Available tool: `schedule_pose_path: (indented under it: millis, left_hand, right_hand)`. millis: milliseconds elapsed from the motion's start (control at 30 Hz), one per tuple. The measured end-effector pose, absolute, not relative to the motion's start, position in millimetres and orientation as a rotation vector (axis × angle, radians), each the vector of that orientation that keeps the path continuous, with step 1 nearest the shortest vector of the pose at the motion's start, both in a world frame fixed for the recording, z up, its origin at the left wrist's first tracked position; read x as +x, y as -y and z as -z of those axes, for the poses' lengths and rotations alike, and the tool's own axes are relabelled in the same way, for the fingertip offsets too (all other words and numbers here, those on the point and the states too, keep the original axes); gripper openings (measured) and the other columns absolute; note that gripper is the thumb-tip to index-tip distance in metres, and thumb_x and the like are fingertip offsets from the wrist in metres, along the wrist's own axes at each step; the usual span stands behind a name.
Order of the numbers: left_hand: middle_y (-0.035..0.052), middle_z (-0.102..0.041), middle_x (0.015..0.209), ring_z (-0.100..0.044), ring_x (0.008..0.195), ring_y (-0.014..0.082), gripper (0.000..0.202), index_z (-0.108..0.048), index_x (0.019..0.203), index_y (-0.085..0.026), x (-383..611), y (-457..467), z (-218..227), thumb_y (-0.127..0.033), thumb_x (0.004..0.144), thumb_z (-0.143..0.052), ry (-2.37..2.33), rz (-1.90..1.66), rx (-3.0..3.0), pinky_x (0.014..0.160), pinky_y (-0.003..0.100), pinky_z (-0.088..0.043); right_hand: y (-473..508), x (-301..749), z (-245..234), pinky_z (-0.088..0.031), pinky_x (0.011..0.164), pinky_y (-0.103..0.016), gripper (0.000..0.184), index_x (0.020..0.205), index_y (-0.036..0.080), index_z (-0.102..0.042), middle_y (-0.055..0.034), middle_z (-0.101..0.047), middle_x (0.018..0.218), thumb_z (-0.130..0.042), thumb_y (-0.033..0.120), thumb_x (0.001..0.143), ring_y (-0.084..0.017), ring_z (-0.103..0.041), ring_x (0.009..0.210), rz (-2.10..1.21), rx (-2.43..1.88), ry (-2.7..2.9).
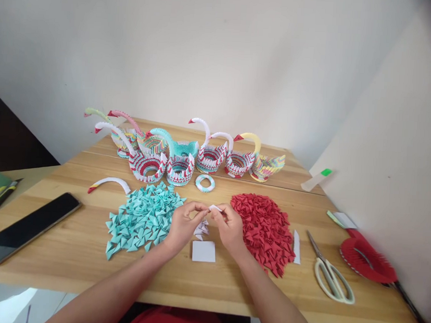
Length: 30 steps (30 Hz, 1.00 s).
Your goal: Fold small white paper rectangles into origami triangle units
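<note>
My left hand (184, 223) and my right hand (230, 227) meet over the middle of the wooden table (88, 251), both pinching a small white paper piece (215, 208) between the fingertips. Under them lies a little heap of folded white pieces (201, 229) and a flat white paper rectangle (203, 251). A pile of teal folded triangles (142, 215) lies left of my hands. To the right is a pile of red folded triangles (266, 229).
Several paper swans (180, 152) stand in a row at the back, with a loose swan neck (109, 182) and a small paper ring (204, 182). A phone (27, 226) lies at left; scissors (330, 273), a white strip (297, 246) and a red paper fan shape (367, 260) at right.
</note>
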<state>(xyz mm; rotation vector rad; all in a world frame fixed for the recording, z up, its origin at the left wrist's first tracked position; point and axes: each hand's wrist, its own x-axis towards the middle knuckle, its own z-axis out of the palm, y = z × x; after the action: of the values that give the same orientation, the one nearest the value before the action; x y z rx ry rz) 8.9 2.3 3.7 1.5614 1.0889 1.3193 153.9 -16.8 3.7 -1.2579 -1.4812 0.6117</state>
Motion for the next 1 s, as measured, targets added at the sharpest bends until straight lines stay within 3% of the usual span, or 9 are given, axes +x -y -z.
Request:
schedule_pose_path:
  millis: [200, 533, 1000]
  left_hand:
    - [0.0027, -0.071, 0.078, -0.065, 0.075, 0.0169, 0.006, -0.068, 0.078, -0.017, 6.5, -2.9, 1.8, -0.024, 0.079, -0.068, -1.07, -1.407, 1.637, 0.072, 0.026, -0.049]
    - [0.0006, -0.073, 0.078, -0.064, 0.071, 0.0152, 0.005, -0.067, 0.082, -0.02, 2.1, -1.2, -1.8, -0.018, 0.085, -0.063, -0.983, -1.619, 2.041, 0.077, 0.031, -0.044]
    - [0.0034, -0.074, 0.08, -0.065, 0.073, 0.0188, 0.011, -0.071, 0.08, -0.021, 2.5, -0.9, -1.5, -0.027, 0.085, -0.062, -1.106, -1.443, 1.903, 0.08, 0.034, -0.046]
  right_hand:
    - [16.7, 154.9, -1.1, -0.046, 0.059, -0.023, 0.018, 0.078, 0.019, -0.061, 0.0009, -0.063, 0.066, -0.056, 0.034, 0.086, -0.013, -0.059, 0.063, -0.769, -1.193, 1.409]
    - [17.3, 153.4, -1.6, -0.047, 0.057, -0.023, 0.017, 0.078, 0.02, -0.06, 0.0013, -0.06, 0.066, -0.056, 0.034, 0.087, -0.013, -0.058, 0.061, -0.826, -1.126, 1.386]
    - [17.6, 152.0, -0.1, -0.047, 0.058, -0.024, 0.021, 0.078, 0.019, -0.061, 0.0, -0.062, 0.066, -0.055, 0.037, 0.087, -0.014, -0.059, 0.061, -0.772, -1.167, 1.399]
